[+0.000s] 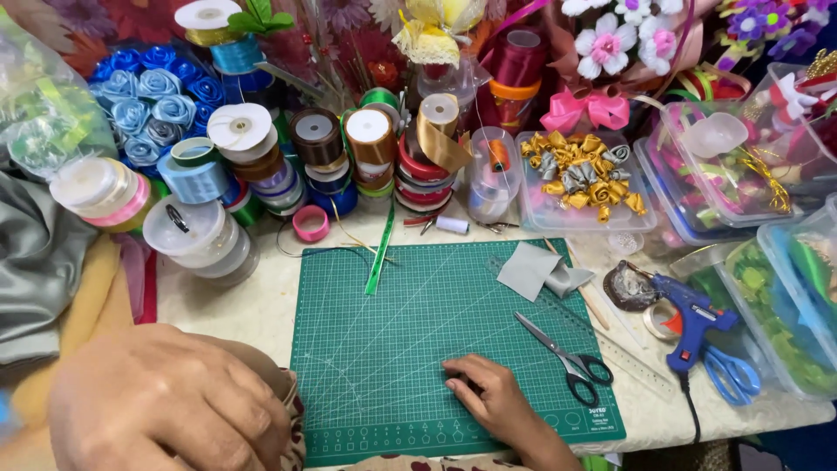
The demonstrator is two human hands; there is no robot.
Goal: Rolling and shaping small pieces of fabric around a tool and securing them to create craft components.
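Observation:
My right hand (pixel 490 397) rests palm down on the green cutting mat (pixel 392 323), near its front edge, with the fingers loosely curled and nothing visible in it. Black-handled scissors (pixel 567 358) lie just to its right on the mat. My left hand (pixel 166 401) is large in the lower left corner, close to the camera, its fingers bent downward over a patterned sleeve; what it holds, if anything, is hidden. A grey fabric piece (pixel 536 270) lies at the mat's upper right.
Stacks of ribbon spools (pixel 305 148) crowd the back. A clear box of gold and silver ribbon roses (pixel 580 170) stands behind the mat. A blue glue gun (pixel 693 318) and blue-handled scissors (pixel 732 375) lie right. A green ribbon strip (pixel 380 249) crosses the mat's top edge.

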